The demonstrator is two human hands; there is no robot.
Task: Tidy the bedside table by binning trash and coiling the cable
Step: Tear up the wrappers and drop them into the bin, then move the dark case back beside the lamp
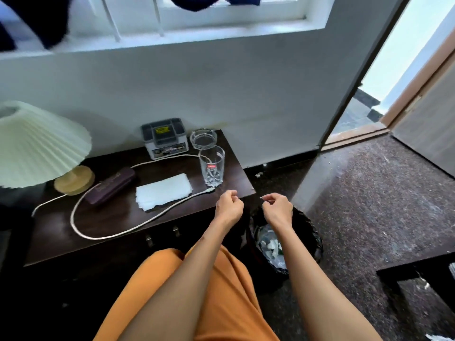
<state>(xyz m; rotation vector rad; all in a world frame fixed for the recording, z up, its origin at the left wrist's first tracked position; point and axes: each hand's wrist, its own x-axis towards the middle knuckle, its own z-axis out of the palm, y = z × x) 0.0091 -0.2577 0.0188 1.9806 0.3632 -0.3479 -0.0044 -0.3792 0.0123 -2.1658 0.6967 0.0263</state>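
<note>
A white cable (103, 232) lies in a wide loop across the dark bedside table (61, 244); its plug end (210, 190) rests by the glass. A white tissue (163, 190) lies flat inside the loop. My left hand (229, 205) hovers over the table's right front corner, fingers curled, holding nothing I can see. My right hand (278, 207) hangs above the black-lined bin (312, 232), thumb and forefinger pinched on what looks like a tiny pale scrap. Paper and plastic trash lies inside the bin.
On the table stand a pleated lamp (37, 146), a dark glasses case (110, 185), a grey box (165, 137), a glass ashtray (203, 139) and a tall empty glass (211, 166). The bin sits on speckled floor to the table's right; a doorway (364, 114) opens beyond.
</note>
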